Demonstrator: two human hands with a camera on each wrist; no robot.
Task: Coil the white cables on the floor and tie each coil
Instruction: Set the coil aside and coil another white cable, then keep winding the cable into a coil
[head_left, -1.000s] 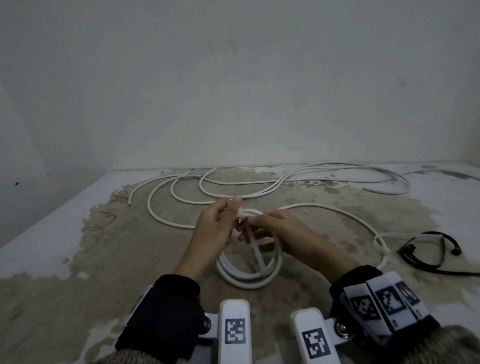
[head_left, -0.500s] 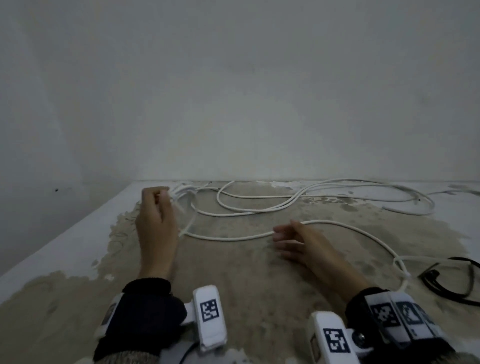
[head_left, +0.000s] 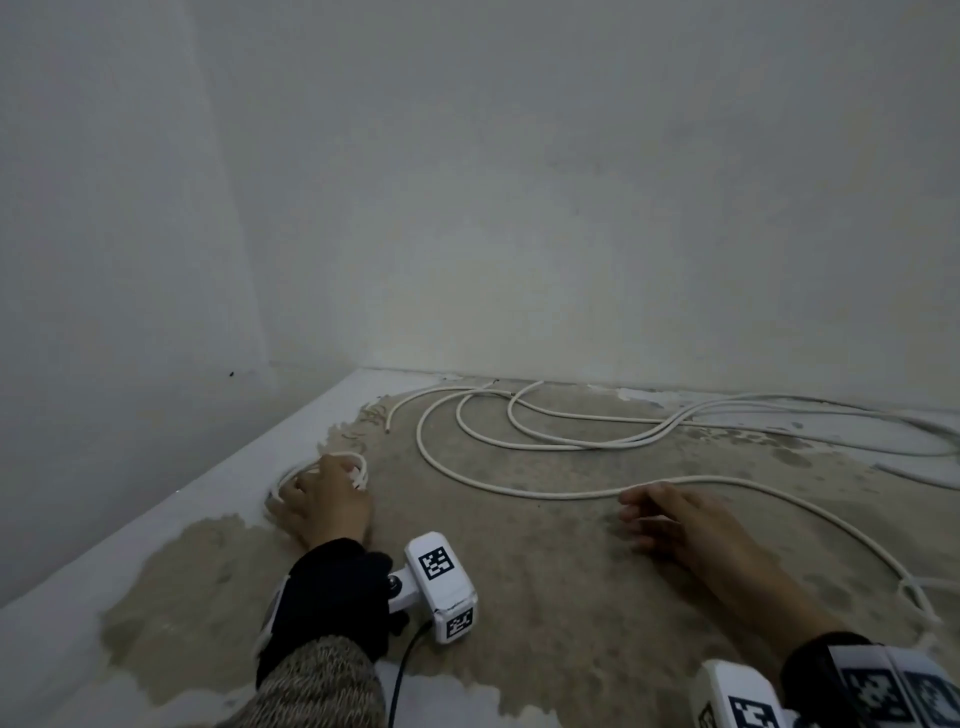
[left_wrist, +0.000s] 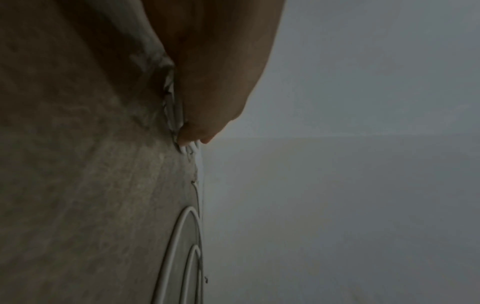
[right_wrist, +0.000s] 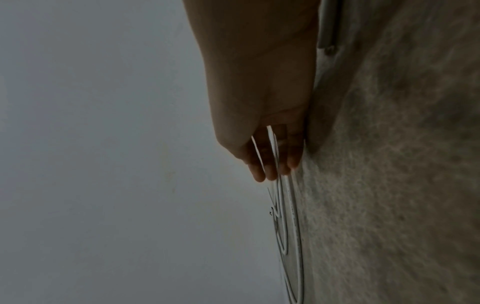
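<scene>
A small tied coil of white cable (head_left: 360, 464) lies on the floor at the left, by the painted strip. My left hand (head_left: 324, 499) lies over it, fingers curled round its strands; in the left wrist view the coil (left_wrist: 171, 98) is squeezed between the hand (left_wrist: 221, 82) and the floor. My right hand (head_left: 670, 519) hovers low over the floor, fingers straight, holding nothing. Its fingertips (right_wrist: 270, 172) point at a long loose white cable (head_left: 519, 491) that snakes in loops across the floor; the same cable (right_wrist: 293, 226) runs past the fingers in the right wrist view.
Bare walls close the corner behind and to the left. More loops of white cable (head_left: 571, 444) lie toward the back wall, with a cut end (head_left: 388, 429) at the left. A knotted bit of cable (head_left: 917, 603) sits at the right edge.
Both hands were together on the coil a second ago. The left hand has carried it left and down to the floor; the right hand let go and stayed near the loose cable.
</scene>
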